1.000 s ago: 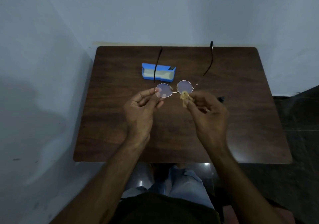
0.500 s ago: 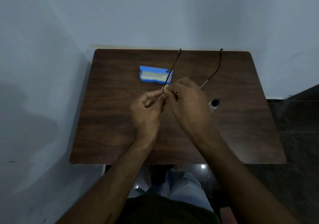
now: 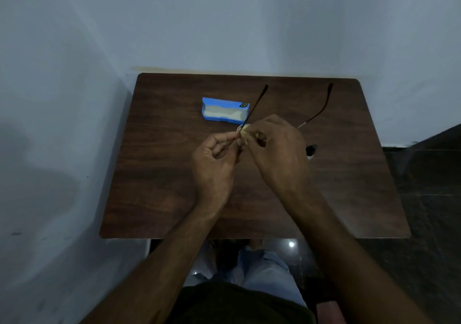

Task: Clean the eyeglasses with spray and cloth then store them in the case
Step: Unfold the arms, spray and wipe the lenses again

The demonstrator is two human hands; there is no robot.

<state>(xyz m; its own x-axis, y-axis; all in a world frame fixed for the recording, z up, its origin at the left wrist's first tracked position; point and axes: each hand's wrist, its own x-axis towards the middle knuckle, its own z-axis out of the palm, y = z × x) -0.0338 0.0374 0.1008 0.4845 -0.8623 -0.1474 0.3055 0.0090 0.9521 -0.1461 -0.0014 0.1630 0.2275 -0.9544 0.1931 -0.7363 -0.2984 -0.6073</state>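
1. Yellow cloth is pinched on a lens by the right hand's curled fingers; the left hand pinches the eyeglasses at the rim, above the table's middle.
2. Rub lightly in small circles, I'd judge, bracing the rim, not the thin temples.
3. Blue case lies open, far left of the hands.
4. Its dark corner mark is unreadable.

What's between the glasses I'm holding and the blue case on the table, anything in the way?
Nothing visible. The left hand holds the eyeglasses, the right hand the cloth, just near-right of the blue case; only bare table between. The spray bottle is farther right.
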